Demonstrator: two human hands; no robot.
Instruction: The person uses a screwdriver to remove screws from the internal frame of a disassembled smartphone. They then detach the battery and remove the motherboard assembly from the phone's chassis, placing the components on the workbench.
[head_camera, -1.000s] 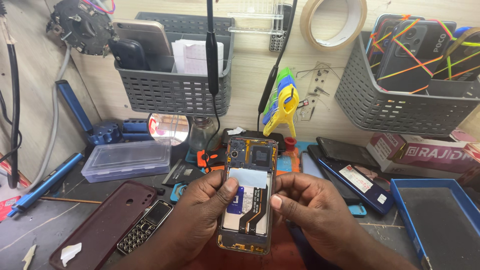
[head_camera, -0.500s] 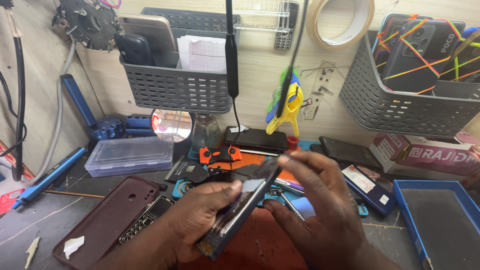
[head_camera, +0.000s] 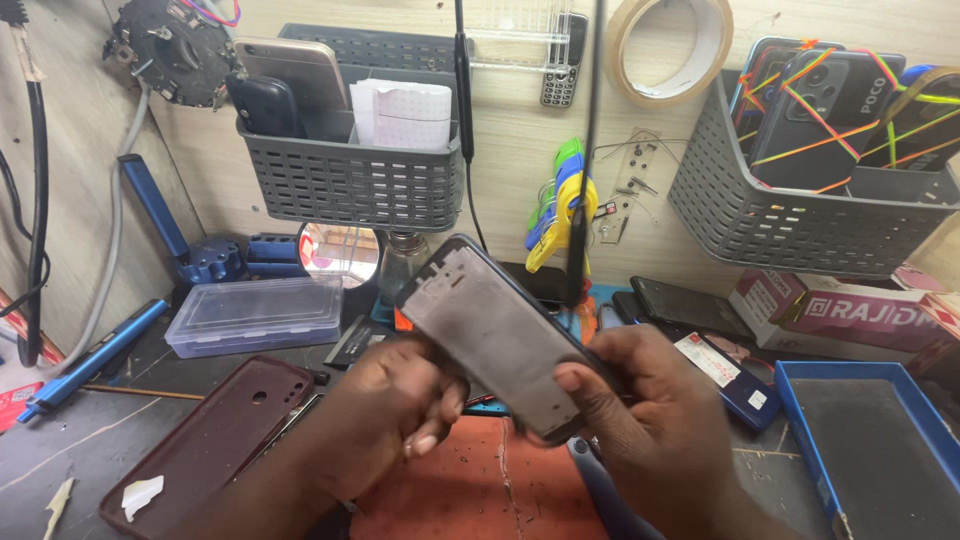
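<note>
Both my hands hold an opened phone body (head_camera: 495, 335) above an orange work mat (head_camera: 470, 490). Its flat grey metal frame side faces up and it tilts from upper left to lower right. My left hand (head_camera: 385, 415) grips its lower left edge from beneath. My right hand (head_camera: 640, 420) clamps the lower right corner, thumb on top. The phone's inner board side is hidden underneath.
A dark red phone back cover (head_camera: 210, 440) lies at the left by a clear plastic box (head_camera: 255, 315). Grey wall baskets (head_camera: 350, 185) (head_camera: 800, 215) hold phones. A blue tray (head_camera: 875, 445) sits at right, loose phones (head_camera: 690, 305) behind, a tape roll (head_camera: 668, 45) on the wall.
The phone has been flipped over: a second ago its circuit side faced me, then it stood on edge, and now the flat metal side faces up.
</note>
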